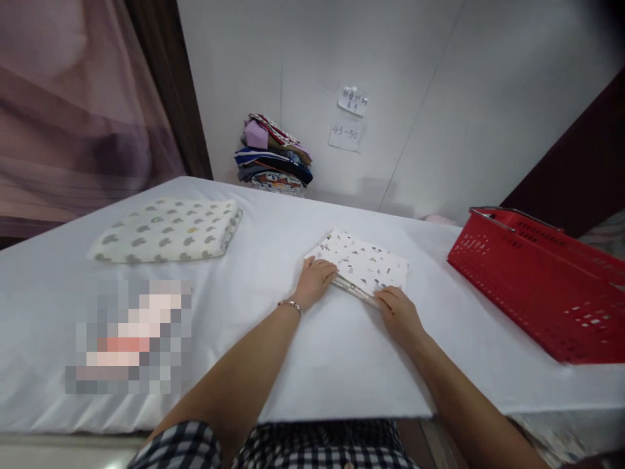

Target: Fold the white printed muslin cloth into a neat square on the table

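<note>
A folded white cloth (364,258) with a small scattered print lies in the middle of the white-covered table, its stacked layers showing along the near edge. My left hand (315,280) grips its near left corner, fingers on top and thumb side toward the cloth. At the near right corner my right hand (398,312) has its fingers closed on the edge. The undersides of both hands are hidden. To the left lies a larger folded cream cloth (168,231) with grey mouse-head shapes, apart from both hands.
A red plastic basket (517,286) with a metal handle stands at the right. Behind the table's far edge rises a pile of folded fabrics (273,156). Two paper notes (346,135) are stuck to the wall. A blurred-out patch (129,339) covers something at the near left.
</note>
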Tool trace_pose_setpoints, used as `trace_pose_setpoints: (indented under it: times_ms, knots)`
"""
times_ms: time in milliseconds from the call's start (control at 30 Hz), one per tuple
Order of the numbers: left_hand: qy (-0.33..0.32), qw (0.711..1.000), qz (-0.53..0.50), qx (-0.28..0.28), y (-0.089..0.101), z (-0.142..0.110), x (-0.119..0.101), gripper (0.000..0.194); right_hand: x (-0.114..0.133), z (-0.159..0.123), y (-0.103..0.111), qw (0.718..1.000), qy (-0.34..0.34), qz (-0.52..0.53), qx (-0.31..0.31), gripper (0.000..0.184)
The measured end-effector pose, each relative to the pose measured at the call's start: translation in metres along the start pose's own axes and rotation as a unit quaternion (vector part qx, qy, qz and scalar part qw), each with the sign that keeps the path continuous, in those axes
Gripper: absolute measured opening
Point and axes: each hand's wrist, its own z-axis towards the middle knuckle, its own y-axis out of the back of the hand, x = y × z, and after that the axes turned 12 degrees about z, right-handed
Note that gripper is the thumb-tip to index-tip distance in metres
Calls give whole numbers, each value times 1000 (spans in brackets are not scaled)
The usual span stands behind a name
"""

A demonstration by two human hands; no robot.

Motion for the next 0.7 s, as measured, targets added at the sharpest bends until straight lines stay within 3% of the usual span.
trace_pose_setpoints:
  times_ms: [133, 333, 700]
  knots:
    - [-3, 1000, 1, -24, 0, 0, 0, 27, 1, -2, -2, 1000, 8, 0, 2, 31]
    - [-28, 999, 33, -10, 2, 0, 1, 28, -1, -3, 0, 998, 21, -28, 42, 30]
    - [-75, 995, 65, 1, 7, -2, 10, 22, -3, -5, -3, 996, 39, -70, 24, 31]
